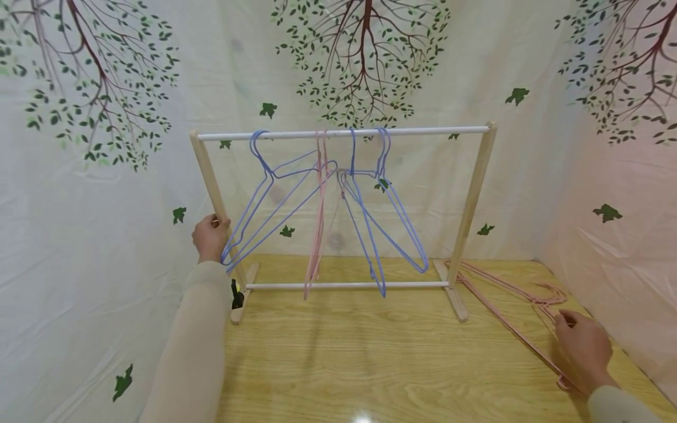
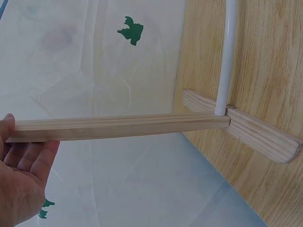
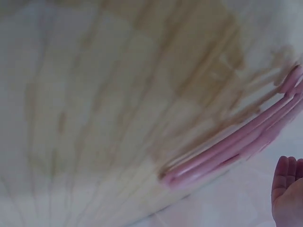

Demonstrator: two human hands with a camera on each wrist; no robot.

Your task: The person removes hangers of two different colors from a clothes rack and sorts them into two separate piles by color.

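Note:
My left hand grips the left wooden post of a hanger rack, thumb on one side and fingers on the other in the left wrist view. My right hand is over several pink hangers lying on the table at the right. Blurred in the right wrist view, the pink hangers appear apart from the loosely bent fingers. On the rack's white top rail hang several blue hangers and pink hangers, between the two posts.
The rack stands on wooden feet joined by a white lower rail. A small black object is by the left foot. White sheeting with tree and leaf prints surrounds the wood-grain table.

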